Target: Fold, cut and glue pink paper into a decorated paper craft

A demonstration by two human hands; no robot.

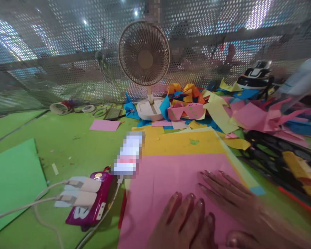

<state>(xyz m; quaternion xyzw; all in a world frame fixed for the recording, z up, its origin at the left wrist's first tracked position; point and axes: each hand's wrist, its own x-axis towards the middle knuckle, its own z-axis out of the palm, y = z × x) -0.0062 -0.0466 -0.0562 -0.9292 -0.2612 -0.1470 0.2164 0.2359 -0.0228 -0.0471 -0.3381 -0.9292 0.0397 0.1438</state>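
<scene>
A large pink sheet of paper (168,180) lies in front of me on the green table (75,148). Both hands rest flat on it near its lower right. My left hand (184,221) has its fingers stretched out and together, palm down. Beside it my right hand (230,197) also lies palm down with its fingers extended toward the upper left. Neither hand holds anything. A yellow sheet (184,142) lies under the pink one, sticking out at its far edge.
A small white desk fan (144,57) stands at the back before a perforated metal screen. A heap of folded coloured paper (223,107) fills the back right. A purple device with white cables (89,200) lies at left, beside a green sheet (12,180). Tape rolls (60,108) sit far left.
</scene>
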